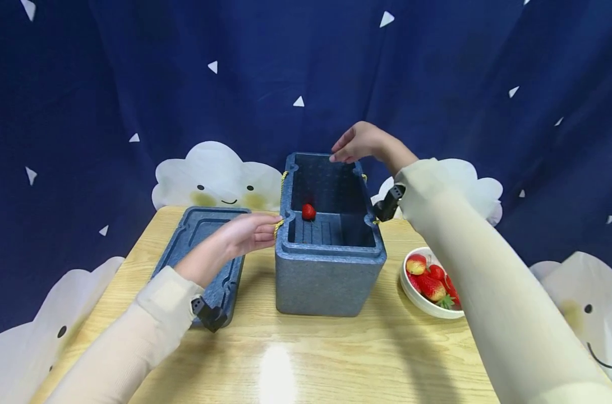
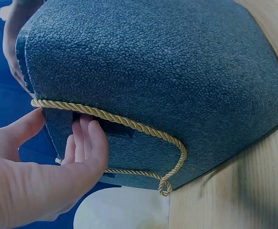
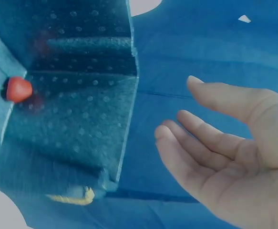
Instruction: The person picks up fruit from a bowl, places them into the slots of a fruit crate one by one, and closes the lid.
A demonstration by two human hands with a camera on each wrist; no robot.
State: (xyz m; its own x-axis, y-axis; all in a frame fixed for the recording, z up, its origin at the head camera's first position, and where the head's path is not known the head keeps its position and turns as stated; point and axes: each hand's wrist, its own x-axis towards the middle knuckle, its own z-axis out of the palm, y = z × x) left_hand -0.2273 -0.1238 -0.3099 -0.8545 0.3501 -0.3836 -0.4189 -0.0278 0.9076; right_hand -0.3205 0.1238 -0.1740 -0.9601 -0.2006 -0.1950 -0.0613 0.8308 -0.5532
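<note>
A deep blue-grey foam box (image 1: 326, 286) stands lidless on the table. Inside it, a red strawberry (image 1: 308, 212) lies on the ridged floor by the left wall. My left hand (image 1: 245, 234) is at the box's left side; in the left wrist view its thumb is at the yellow rope (image 2: 143, 128) near the rim, fingers lightly bent against the side wall. Above the far right corner of the box is my right hand (image 1: 361, 145). In the right wrist view its fingers are loosely bent, thumb apart, and nothing is between them.
The box lid (image 1: 199, 224) lies on the wooden table (image 1: 235, 359) to the left, partly behind the left arm. To the right, a white bowl (image 1: 422, 306) holds several strawberries, partly hidden by the right sleeve. A dark blue curtain (image 1: 265, 45) hangs behind.
</note>
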